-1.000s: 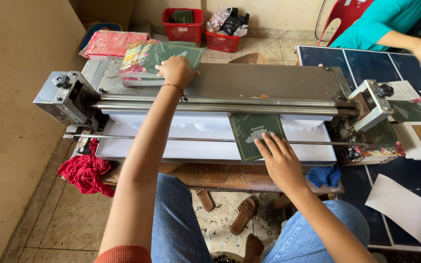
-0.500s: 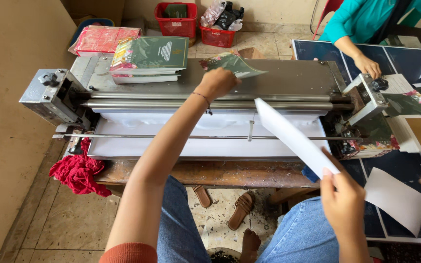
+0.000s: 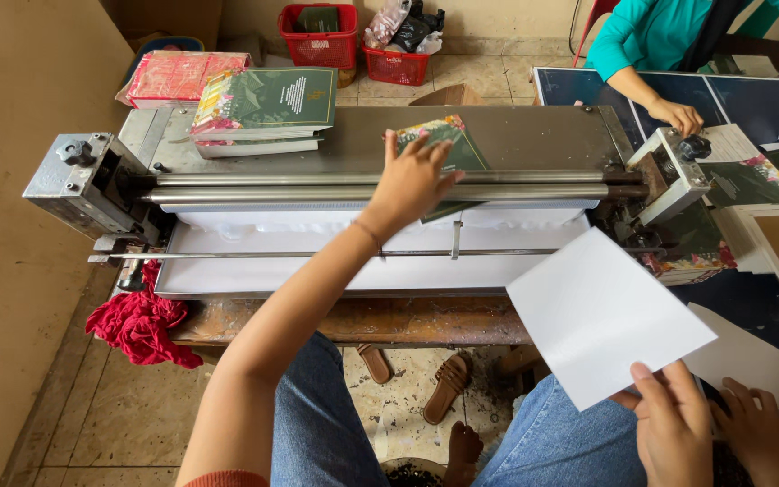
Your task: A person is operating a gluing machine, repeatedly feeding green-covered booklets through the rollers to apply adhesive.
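My left hand (image 3: 407, 180) lies flat with spread fingers on a green printed cover (image 3: 451, 135). The cover rests across the steel rollers (image 3: 263, 193) of a long grey roller machine (image 3: 83, 180), one corner poking out below them. My right hand (image 3: 673, 428) is low at the right, pinching the bottom corner of a blank white sheet (image 3: 601, 311) held up in the air. Another person's hand (image 3: 759, 433) sits just right of mine, on a second white sheet (image 3: 741, 361).
A stack of green books (image 3: 268, 104) lies on the machine's plate at the left. A red cloth (image 3: 142, 325) hangs off the bench. Red baskets (image 3: 322, 41) stand on the floor behind. A co-worker's hand (image 3: 682, 115) rests by the machine's right end, near printed covers (image 3: 750, 180).
My left hand has laid the green cover down across the rollers and flattened on it. My right hand has dropped lower and turned the white sheet face-on.
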